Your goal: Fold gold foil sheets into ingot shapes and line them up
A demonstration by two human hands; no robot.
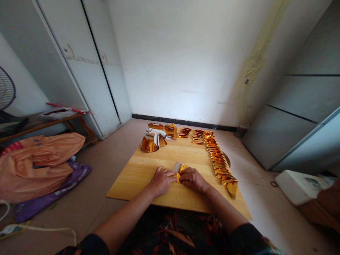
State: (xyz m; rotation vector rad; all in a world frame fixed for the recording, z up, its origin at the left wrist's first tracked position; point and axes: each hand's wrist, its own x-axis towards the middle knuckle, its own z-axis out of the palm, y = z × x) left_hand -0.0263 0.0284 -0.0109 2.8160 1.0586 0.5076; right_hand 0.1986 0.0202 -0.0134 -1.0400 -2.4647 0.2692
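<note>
A: Pressing down on a small gold foil sheet (180, 169), both hands meet near the front middle of the wooden counter (132, 180). The left hand (161, 181) lies mostly flat with its fingers on the sheet's left part, and the right hand (193, 179) curls over its right part, fingertips pinching the foil.

B: Why that hold?

A: My judgement: one hand pins the sheet to the board so that the other can fold or crease it. A pale, silvery flap sticks up between the 2 hands, perhaps the sheet's back side.

B: And around it?

A: A row of folded gold pieces (220, 163) runs along the right edge of the counter, each overlapping the next, and bends left along the far edge. Laid like that they stay in order and leave the middle free for working. At the far left sits a curled roll of gold foil (149, 144), with a stack of gold and white sheets (162, 130) just behind it, within reach.

B: What can't you make out?

A: The hands cover most of the sheet, so its shape and folds are hidden. The folded pieces at the far end blur together; I can't count them. Beside the counter on the floor lie an orange bag (42, 159) over purple cloth, and at the right a white box (300, 186), partly cut off.
</note>
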